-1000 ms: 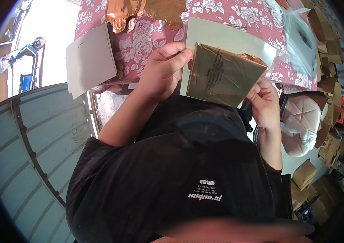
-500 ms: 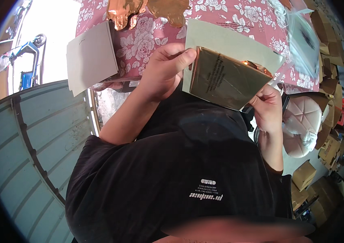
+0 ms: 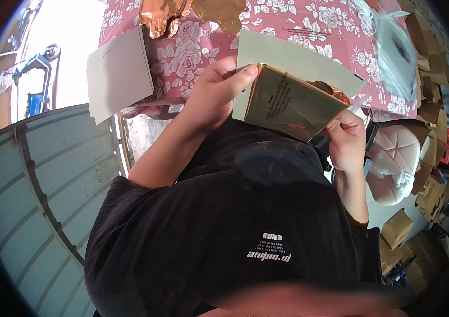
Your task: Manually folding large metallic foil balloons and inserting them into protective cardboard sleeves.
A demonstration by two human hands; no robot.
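- We see the gold packet [image 3: 290, 108] and the pale card [image 3: 282, 50] behind it sitting slightly lower and nearer the black shirt [image 3: 208, 227] than half a second ago; the right hand [image 3: 347, 140] has moved a little inward with them.
- Our left hand [image 3: 219, 92] lays its thumb on the packet's upper left corner, across the card's edge; the fingers behind are hidden, so we cannot tell how firmly both are pinched.
- The right hand grips the packet's lower right corner between thumb and fingers; whether it also holds the card, we cannot tell.
- The packet is held tilted between the two hands, in front of our chest at the table's near edge. With so little of it gripped, we judge that a slackened thumb could let it slide toward our lap.
- Along its upper right edge, copper foil [image 3: 335, 94] bulges loose; a hard pull by the right hand could crease or tear it.
- The card reaches well past the packet toward the floral tablecloth [image 3: 182, 53]; uneven pressure from the left thumb could bend it or let the two slip apart.
- At left, a stack of white cards [image 3: 121, 74] overhangs the table edge, where a swing of the left forearm could knock it down.
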